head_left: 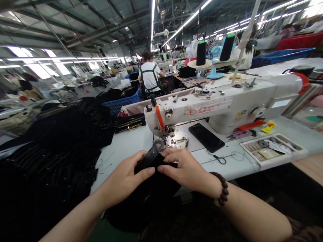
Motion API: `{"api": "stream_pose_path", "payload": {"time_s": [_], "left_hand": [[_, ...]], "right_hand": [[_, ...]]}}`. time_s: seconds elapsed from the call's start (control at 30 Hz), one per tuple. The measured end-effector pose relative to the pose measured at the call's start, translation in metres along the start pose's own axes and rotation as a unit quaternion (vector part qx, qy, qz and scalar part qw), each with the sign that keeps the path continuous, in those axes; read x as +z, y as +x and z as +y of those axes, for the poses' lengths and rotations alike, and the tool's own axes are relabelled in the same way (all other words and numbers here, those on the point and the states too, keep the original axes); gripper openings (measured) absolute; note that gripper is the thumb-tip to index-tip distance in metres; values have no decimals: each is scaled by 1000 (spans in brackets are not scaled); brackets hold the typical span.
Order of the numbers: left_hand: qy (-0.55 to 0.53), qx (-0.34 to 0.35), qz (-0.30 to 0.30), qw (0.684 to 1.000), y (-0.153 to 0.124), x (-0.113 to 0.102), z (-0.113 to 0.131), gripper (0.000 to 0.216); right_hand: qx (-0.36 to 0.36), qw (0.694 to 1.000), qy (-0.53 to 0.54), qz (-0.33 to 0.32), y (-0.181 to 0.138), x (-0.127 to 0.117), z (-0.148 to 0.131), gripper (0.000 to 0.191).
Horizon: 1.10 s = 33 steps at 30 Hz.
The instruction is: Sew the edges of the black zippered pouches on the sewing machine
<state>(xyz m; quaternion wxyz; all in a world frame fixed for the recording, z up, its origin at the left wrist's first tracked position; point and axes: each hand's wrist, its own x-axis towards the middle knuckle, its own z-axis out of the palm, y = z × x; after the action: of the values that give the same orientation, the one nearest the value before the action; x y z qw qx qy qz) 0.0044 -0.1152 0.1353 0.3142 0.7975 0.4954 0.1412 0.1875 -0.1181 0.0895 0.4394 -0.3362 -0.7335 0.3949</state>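
Note:
My left hand [126, 179] and my right hand [185, 168] both pinch a black fabric piece [153, 178] at the front edge of the white sewing table [126, 144]. A black strap with a metal ring [155, 151] sticks up from the fabric between my hands, just in front of the needle and presser foot [168, 134] of the white sewing machine [227, 104]. The thumbs nearly touch over the cloth. A dark bead bracelet [222, 188] circles my right wrist. The fabric hangs down over the table edge toward my lap.
A large heap of black garments [58, 144] covers the left side. A black phone [206, 137], small scissors [219, 158] and a white parts tray [274, 149] lie right of the needle. Two black thread cones [202, 53] stand behind. Another person [150, 75] works farther back.

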Motion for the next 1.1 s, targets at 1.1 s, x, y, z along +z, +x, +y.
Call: {"api": "stream_pose_path", "payload": {"time_s": [1.1], "left_hand": [[-6, -13, 110, 994, 2, 28, -4, 26]], "right_hand": [[38, 988, -141, 47, -3, 6, 5, 14]]}}
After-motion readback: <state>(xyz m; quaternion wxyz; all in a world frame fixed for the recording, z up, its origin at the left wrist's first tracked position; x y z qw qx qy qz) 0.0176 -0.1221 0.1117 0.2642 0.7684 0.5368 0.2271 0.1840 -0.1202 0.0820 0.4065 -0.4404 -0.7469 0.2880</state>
